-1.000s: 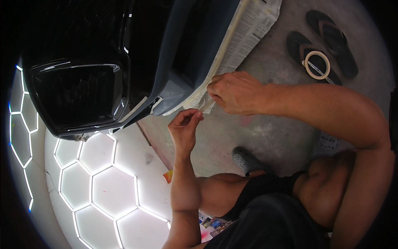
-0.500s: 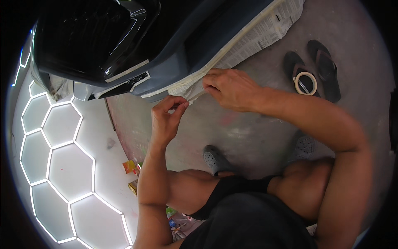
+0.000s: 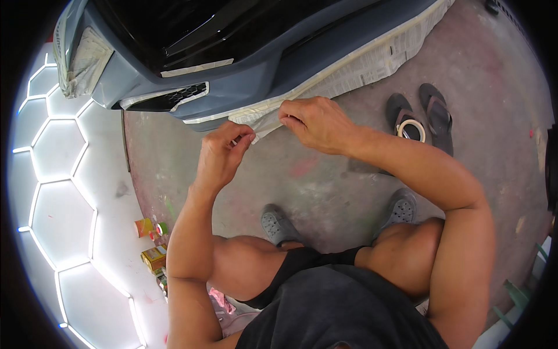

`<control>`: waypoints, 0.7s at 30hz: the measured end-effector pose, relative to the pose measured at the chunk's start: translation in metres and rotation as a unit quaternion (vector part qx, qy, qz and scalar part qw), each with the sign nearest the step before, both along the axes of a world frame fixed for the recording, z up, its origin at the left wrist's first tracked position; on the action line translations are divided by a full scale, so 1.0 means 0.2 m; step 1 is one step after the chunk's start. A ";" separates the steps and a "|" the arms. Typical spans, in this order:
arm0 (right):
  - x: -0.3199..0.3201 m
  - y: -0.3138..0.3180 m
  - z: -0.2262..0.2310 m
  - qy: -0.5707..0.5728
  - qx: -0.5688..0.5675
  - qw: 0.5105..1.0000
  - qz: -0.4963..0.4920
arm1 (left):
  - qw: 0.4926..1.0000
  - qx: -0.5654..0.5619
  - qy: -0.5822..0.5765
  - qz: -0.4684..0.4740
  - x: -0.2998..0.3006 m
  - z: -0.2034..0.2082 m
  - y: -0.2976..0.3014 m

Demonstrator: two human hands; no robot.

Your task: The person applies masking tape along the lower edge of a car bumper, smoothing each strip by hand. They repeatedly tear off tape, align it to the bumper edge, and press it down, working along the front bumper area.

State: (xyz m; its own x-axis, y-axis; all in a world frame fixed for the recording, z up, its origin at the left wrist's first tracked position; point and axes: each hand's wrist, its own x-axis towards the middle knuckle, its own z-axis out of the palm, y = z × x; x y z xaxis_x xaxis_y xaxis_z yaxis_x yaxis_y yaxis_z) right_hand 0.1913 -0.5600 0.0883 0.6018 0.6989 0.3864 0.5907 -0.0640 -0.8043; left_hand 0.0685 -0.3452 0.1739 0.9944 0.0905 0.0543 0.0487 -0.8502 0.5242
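A strip of newspaper (image 3: 372, 71), edged with cream masking tape, runs along the lower edge of a grey car bumper (image 3: 232, 92). At its near left end my left hand (image 3: 224, 152) pinches the lower corner between thumb and fingertips. My right hand (image 3: 318, 124) is closed on the same sheet a little to the right, fingers curled over its edge. Between the two hands a short stretch of paper hangs slanted below the bumper. The exact grip of the right fingertips is hidden by the hand.
Flip-flops (image 3: 437, 113) lie on the concrete floor at right, with a masking tape roll (image 3: 411, 130) on one. Yellow boxes (image 3: 154, 257) stand beside my left arm. Glossy floor at left reflects hexagonal lights (image 3: 64, 215). More paper (image 3: 90, 58) masks the car's left corner.
The whole view has shifted, showing more of the car's left corner and my shoes. Both hands keep their hold on the newspaper, with only slight movement against the bumper.
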 end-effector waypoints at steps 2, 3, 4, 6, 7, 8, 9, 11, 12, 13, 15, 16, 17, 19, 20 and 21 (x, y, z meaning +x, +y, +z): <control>0.01 0.00 0.04 -0.005 -0.002 1.000 -0.022 | 0.999 0.013 -0.033 -0.007 0.02 0.04 -0.01; 0.02 0.00 0.07 -0.007 -0.002 0.999 -0.032 | 0.998 0.021 -0.053 -0.011 0.03 0.05 0.00; 0.03 0.00 0.09 -0.006 0.001 0.999 -0.035 | 0.997 0.030 -0.074 -0.014 0.05 0.07 -0.01; 0.05 -0.01 0.12 -0.003 0.011 0.999 -0.041 | 0.994 0.040 -0.099 -0.024 0.08 0.10 -0.02; 0.07 -0.01 0.13 -0.011 0.021 0.999 -0.045 | 0.992 0.045 -0.112 -0.028 0.10 0.11 -0.02; 0.08 -0.02 0.13 -0.018 0.033 0.998 -0.050 | 0.992 0.035 -0.120 -0.027 0.12 0.11 -0.03; 0.10 -0.02 0.13 -0.025 0.045 0.997 -0.055 | 0.991 0.024 -0.129 -0.026 0.13 0.11 -0.04; 0.13 -0.02 0.13 -0.050 0.065 0.994 -0.073 | 0.989 0.016 -0.148 -0.023 0.16 0.11 -0.06; 0.14 -0.02 0.14 -0.062 0.075 0.992 -0.082 | 0.987 0.018 -0.160 -0.022 0.18 0.11 -0.07; 0.15 -0.02 0.14 -0.071 0.079 0.991 -0.086 | 0.985 0.021 -0.171 -0.021 0.20 0.11 -0.07; 0.17 -0.02 0.14 -0.088 0.088 0.988 -0.091 | 0.980 0.029 -0.194 -0.020 0.21 0.10 -0.08; 0.18 -0.02 0.14 -0.099 0.095 0.986 -0.094 | 0.978 0.033 -0.205 -0.019 0.22 0.09 -0.08; 0.19 -0.02 0.15 -0.110 0.101 0.984 -0.097 | 0.976 0.038 -0.213 -0.019 0.23 0.09 -0.08; 0.21 -0.01 0.15 -0.130 0.113 0.980 -0.102 | 0.972 0.050 -0.229 -0.017 0.24 0.09 -0.07; 0.22 0.00 0.14 -0.139 0.118 0.978 -0.105 | 0.970 0.053 -0.237 -0.019 0.25 0.09 -0.07; 0.23 0.00 0.13 -0.149 0.123 0.975 -0.108 | 0.968 0.056 -0.245 -0.022 0.26 0.09 -0.07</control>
State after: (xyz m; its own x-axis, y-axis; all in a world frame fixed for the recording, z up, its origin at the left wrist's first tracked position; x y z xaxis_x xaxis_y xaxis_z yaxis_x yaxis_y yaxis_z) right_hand 0.2364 -0.5593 0.1144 0.5608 0.4327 0.7059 0.7942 -0.0402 -0.6063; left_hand 0.1206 -0.3592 0.1925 0.8493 0.0156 0.5277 -0.2193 -0.8988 0.3796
